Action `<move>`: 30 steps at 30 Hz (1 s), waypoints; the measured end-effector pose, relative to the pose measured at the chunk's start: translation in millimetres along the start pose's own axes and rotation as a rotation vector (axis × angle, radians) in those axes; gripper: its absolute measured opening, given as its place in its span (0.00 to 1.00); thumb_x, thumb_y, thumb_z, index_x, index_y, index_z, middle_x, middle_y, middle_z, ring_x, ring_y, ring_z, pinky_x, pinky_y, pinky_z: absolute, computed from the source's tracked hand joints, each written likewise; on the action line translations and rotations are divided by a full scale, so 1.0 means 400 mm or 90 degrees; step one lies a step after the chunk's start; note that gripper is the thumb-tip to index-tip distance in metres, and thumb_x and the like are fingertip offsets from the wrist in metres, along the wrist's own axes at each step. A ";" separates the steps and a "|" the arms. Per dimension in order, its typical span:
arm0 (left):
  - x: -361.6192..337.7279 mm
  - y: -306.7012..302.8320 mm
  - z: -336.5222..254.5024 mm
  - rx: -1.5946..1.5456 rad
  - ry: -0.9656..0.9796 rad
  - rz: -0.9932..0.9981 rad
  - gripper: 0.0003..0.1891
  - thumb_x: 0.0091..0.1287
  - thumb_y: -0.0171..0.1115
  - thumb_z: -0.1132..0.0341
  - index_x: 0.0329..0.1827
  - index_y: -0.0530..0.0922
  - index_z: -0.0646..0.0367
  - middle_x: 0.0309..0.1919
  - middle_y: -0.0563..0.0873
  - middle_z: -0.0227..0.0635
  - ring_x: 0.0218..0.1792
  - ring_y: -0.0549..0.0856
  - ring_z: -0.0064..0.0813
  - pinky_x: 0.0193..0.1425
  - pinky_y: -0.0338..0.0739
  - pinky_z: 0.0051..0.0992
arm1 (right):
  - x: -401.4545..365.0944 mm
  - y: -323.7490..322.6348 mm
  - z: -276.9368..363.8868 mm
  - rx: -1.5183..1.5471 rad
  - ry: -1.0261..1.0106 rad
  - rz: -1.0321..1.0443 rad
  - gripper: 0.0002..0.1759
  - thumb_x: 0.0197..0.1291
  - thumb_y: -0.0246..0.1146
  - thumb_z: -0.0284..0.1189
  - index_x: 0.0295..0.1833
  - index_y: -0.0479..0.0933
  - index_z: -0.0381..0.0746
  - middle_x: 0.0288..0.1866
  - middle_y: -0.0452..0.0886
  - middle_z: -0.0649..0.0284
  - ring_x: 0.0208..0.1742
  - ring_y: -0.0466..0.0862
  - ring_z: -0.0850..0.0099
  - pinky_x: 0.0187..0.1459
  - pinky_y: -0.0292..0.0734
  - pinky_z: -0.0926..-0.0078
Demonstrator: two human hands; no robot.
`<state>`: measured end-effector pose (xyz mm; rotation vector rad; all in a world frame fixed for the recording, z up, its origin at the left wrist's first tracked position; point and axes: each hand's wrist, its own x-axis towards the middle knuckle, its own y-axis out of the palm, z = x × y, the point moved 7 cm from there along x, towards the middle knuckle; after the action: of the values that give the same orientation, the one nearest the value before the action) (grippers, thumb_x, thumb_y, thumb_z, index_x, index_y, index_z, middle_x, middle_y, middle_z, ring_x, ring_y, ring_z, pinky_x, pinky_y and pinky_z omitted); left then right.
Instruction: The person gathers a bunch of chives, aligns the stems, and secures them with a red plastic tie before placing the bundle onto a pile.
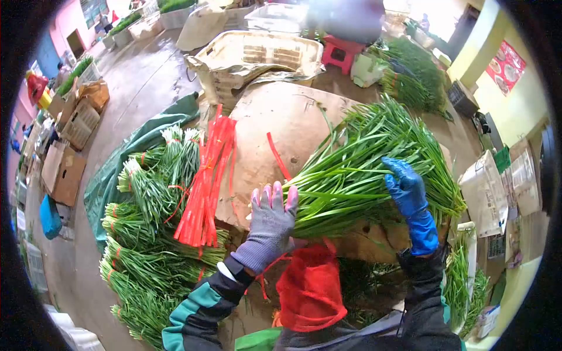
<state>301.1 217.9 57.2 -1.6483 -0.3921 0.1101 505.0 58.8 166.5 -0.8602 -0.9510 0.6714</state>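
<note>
A large loose heap of green garlic chives lies across the wooden board in front of me. My left hand, in a grey glove with pink fingertips, is at the heap's left end, fingers stretched out and flat against the stalks. Over the right part of the heap is my right hand in a blue rubber glove, its fingers apart and nothing gripped. Red tie strips lie in a bundle on the board's left edge. One single red strip sits near the stalk ends.
Tied chive bunches are piled at the left by a green tarp. Behind the board stands a cream plastic crate, with a pink stool beside it. More greens lie at the back right. A red cloth hangs before me.
</note>
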 end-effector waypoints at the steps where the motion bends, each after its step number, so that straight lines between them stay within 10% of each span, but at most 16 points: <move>1: 0.004 0.039 0.003 0.073 0.007 -0.042 0.61 0.34 0.73 0.41 0.70 0.51 0.62 0.62 0.63 0.60 0.62 0.65 0.59 0.66 0.50 0.58 | -0.006 -0.002 0.006 0.017 0.001 -0.013 0.18 0.54 0.59 0.28 0.52 0.76 0.37 0.51 0.79 0.51 0.53 0.78 0.56 0.56 0.72 0.66; 15: 0.162 -0.012 0.095 -0.061 0.036 0.186 0.48 0.45 0.71 0.51 0.68 0.57 0.61 0.51 0.75 0.47 0.53 0.76 0.44 0.56 0.70 0.39 | -0.217 0.155 0.136 0.277 0.036 0.082 0.04 0.53 0.63 0.27 0.35 0.80 0.40 0.29 0.80 0.57 0.31 0.82 0.60 0.33 0.77 0.70; 19: 0.166 -0.004 0.102 -0.059 0.020 0.180 0.46 0.48 0.70 0.50 0.69 0.58 0.58 0.50 0.75 0.47 0.51 0.77 0.44 0.56 0.71 0.38 | -0.239 0.284 0.190 0.128 0.054 0.229 0.23 0.53 0.64 0.40 0.50 0.74 0.37 0.31 0.78 0.52 0.32 0.79 0.52 0.33 0.74 0.58; 30: 0.135 -0.024 0.064 0.093 0.022 0.139 0.60 0.39 0.71 0.39 0.70 0.51 0.64 0.59 0.67 0.51 0.57 0.72 0.45 0.58 0.68 0.38 | -0.223 0.361 0.265 0.380 0.108 0.241 0.20 0.56 0.63 0.36 0.52 0.76 0.36 0.33 0.81 0.52 0.34 0.82 0.60 0.37 0.76 0.67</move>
<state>341.9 260.0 72.1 -1.5426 -0.1731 0.2670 354.7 93.6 39.2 -0.5484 -0.3921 1.1178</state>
